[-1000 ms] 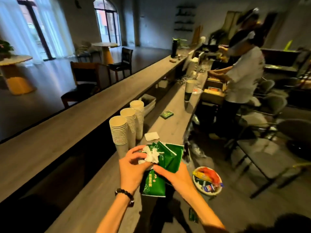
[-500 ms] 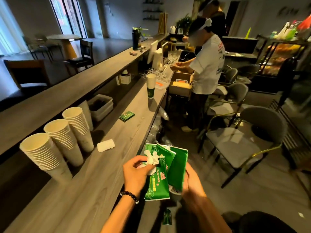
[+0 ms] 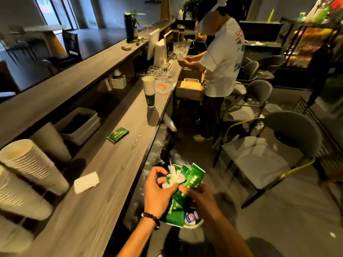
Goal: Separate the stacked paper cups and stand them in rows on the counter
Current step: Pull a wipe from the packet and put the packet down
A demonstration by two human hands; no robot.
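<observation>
Two stacks of white paper cups stand at the left of the wooden counter, with a single upturned cup behind them. Farther along stands another short cup stack with a green base. My left hand and my right hand are off the counter's right edge, both gripping crumpled green packaging with white plastic wrap. They hold it above a white waste bin on the floor.
A white napkin and a flat green packet lie on the counter. A grey tub sits by the raised bar ledge. Another person in a white shirt works farther along. Grey chairs stand at the right.
The view has swung right and down, so the cup stacks slid to the left edge. My hands carried the green packaging off the counter edge to above the waste bin.
</observation>
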